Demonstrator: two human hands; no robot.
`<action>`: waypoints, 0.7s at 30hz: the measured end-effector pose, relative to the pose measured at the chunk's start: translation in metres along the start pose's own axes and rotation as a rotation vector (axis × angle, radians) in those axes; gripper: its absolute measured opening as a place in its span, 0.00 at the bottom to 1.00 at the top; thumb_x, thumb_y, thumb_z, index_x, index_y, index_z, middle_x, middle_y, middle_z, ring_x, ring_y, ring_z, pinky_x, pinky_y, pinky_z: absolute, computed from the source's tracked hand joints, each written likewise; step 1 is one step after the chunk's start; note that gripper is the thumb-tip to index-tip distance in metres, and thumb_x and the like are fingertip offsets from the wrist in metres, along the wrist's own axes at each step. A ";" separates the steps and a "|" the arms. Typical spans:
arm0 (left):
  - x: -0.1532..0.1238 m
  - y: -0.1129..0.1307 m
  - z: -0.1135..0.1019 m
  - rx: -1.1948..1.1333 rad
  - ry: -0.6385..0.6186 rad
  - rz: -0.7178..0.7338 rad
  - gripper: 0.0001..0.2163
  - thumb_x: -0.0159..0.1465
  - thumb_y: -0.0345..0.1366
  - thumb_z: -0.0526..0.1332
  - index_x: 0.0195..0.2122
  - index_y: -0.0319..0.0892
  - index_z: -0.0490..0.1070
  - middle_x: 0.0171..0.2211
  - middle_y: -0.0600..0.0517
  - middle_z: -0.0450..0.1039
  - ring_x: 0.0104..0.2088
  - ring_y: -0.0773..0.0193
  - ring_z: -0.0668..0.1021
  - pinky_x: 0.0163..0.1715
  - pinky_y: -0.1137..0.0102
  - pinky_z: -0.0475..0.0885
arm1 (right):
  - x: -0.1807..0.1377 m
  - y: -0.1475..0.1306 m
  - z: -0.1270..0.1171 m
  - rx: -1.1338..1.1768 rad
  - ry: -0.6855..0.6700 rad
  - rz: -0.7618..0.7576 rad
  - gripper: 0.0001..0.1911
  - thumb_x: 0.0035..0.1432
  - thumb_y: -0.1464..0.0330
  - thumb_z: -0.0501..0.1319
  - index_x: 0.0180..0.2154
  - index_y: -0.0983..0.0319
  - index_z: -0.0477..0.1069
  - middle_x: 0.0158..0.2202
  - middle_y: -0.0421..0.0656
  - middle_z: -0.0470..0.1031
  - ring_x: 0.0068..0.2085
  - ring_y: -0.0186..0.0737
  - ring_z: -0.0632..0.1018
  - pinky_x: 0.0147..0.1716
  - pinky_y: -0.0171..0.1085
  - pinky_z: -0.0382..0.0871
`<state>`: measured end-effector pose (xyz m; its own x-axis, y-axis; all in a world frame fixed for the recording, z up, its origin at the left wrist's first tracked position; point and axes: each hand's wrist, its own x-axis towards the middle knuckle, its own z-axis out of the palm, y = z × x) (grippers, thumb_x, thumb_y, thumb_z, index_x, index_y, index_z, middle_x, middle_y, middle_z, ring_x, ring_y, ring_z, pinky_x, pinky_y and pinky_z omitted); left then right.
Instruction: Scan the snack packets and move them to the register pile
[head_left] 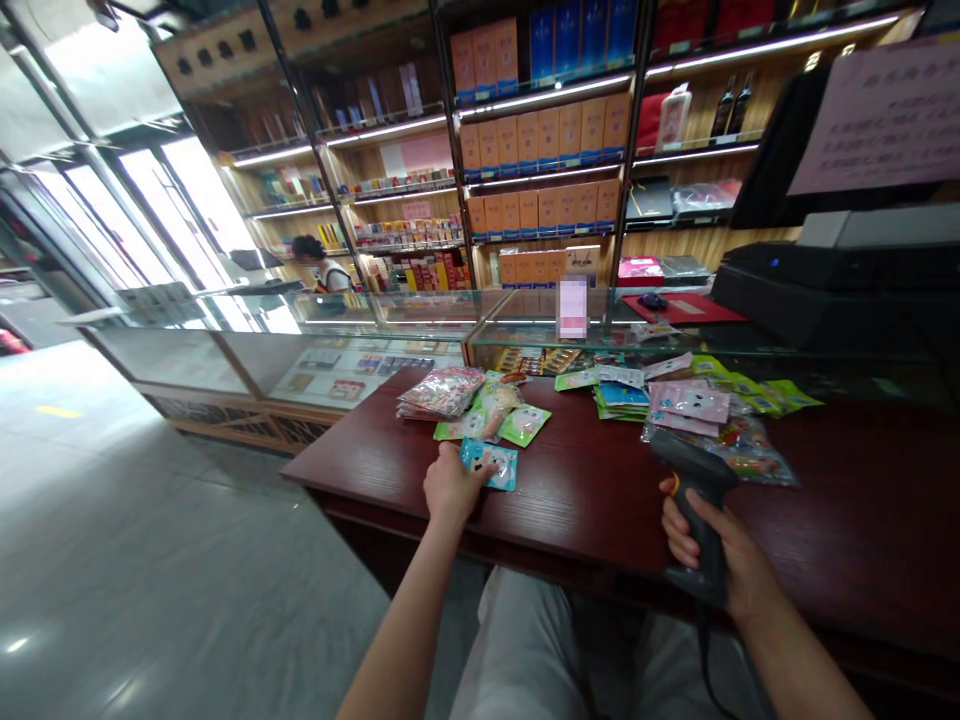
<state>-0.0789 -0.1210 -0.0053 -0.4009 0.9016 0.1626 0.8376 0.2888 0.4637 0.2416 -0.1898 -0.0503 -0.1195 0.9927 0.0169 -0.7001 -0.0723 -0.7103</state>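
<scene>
Blue packet [505, 468] at the left hand [452, 487], scanner [694, 465] in the right hand [739, 570]

The 2 hands are well apart. The left has its thumb across the face of the blue packet, with the fingers bent at the packet's left edge; their tips are hidden, so I cannot tell whether they pinch it from beneath. The right is wrapped around the handle of the dark scanner, whose cable [706, 655] hangs down below.

The blue packet is near the front edge of the dark red counter [577, 520], just in front of the loose green packets [527, 425] and the stack of clear-wrapped packets [442, 390]. Over on the right lies a heap with pink packets [694, 403] on it.

I judge the blue packet light and pliable, its glossy film rather slippery: a flat rim pinched between thumb and 1 or 2 fingers should be enough, while a hard squeeze in the middle could crumple it. The scanner looks rigid and heavier towards its head, so the handle seems the best place to hold it, with the cable kept free.
</scene>
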 end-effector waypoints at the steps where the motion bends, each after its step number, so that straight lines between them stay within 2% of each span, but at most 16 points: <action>1: -0.001 -0.001 0.000 -0.098 -0.005 0.003 0.23 0.51 0.47 0.68 0.42 0.41 0.63 0.39 0.43 0.75 0.42 0.50 0.77 0.38 0.63 0.69 | 0.000 0.000 0.001 0.003 0.001 -0.002 0.11 0.55 0.64 0.68 0.38 0.63 0.75 0.21 0.36 0.69 0.16 0.25 0.67 0.12 0.24 0.63; 5: -0.004 0.006 0.011 -0.593 -0.007 0.059 0.21 0.50 0.44 0.70 0.37 0.43 0.61 0.31 0.51 0.74 0.30 0.60 0.78 0.26 0.71 0.69 | 0.001 0.002 0.001 0.017 -0.007 -0.002 0.11 0.55 0.64 0.68 0.39 0.63 0.75 0.21 0.36 0.69 0.16 0.25 0.67 0.12 0.23 0.62; 8: -0.002 0.029 0.024 -0.976 -0.151 0.034 0.22 0.50 0.47 0.69 0.38 0.42 0.63 0.29 0.53 0.72 0.23 0.66 0.75 0.19 0.75 0.66 | 0.003 0.003 -0.001 0.018 -0.017 -0.002 0.11 0.56 0.64 0.68 0.39 0.62 0.75 0.21 0.36 0.70 0.16 0.25 0.67 0.12 0.23 0.61; 11: 0.006 0.062 0.037 -1.222 -0.311 0.024 0.23 0.47 0.46 0.70 0.39 0.40 0.66 0.30 0.53 0.73 0.23 0.68 0.76 0.18 0.76 0.68 | 0.006 0.003 -0.002 0.016 -0.039 -0.004 0.10 0.57 0.63 0.67 0.40 0.61 0.74 0.21 0.35 0.70 0.16 0.25 0.67 0.12 0.24 0.60; 14: 0.016 0.095 0.052 -1.301 -0.333 0.132 0.21 0.46 0.45 0.71 0.36 0.39 0.69 0.29 0.54 0.74 0.24 0.69 0.76 0.18 0.77 0.69 | 0.007 0.003 -0.002 0.004 -0.046 0.001 0.12 0.56 0.62 0.68 0.40 0.60 0.74 0.21 0.35 0.69 0.16 0.25 0.66 0.11 0.24 0.59; 18: 0.030 0.124 0.080 -1.288 -0.276 0.241 0.18 0.49 0.47 0.69 0.32 0.40 0.67 0.20 0.58 0.70 0.14 0.72 0.71 0.11 0.80 0.58 | 0.008 0.004 0.002 -0.010 -0.012 -0.024 0.13 0.54 0.60 0.69 0.38 0.60 0.74 0.20 0.34 0.69 0.15 0.25 0.64 0.11 0.24 0.58; 19: 0.034 0.127 0.088 -1.293 -0.271 0.250 0.17 0.50 0.46 0.68 0.32 0.40 0.67 0.21 0.58 0.71 0.14 0.71 0.71 0.11 0.79 0.59 | 0.008 0.004 0.003 -0.012 -0.003 -0.033 0.13 0.54 0.60 0.69 0.38 0.61 0.74 0.20 0.34 0.69 0.15 0.24 0.64 0.11 0.24 0.58; 21: 0.039 0.129 0.101 -1.302 -0.238 0.287 0.14 0.52 0.43 0.67 0.32 0.41 0.69 0.25 0.54 0.76 0.20 0.67 0.77 0.17 0.75 0.69 | 0.009 0.005 0.003 -0.011 0.000 -0.039 0.14 0.54 0.60 0.69 0.38 0.60 0.73 0.20 0.34 0.69 0.15 0.24 0.64 0.11 0.24 0.58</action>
<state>0.0514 -0.0163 -0.0268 -0.0880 0.9499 0.3000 -0.1297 -0.3095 0.9420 0.2353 -0.1818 -0.0514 -0.0926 0.9947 0.0445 -0.6964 -0.0327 -0.7169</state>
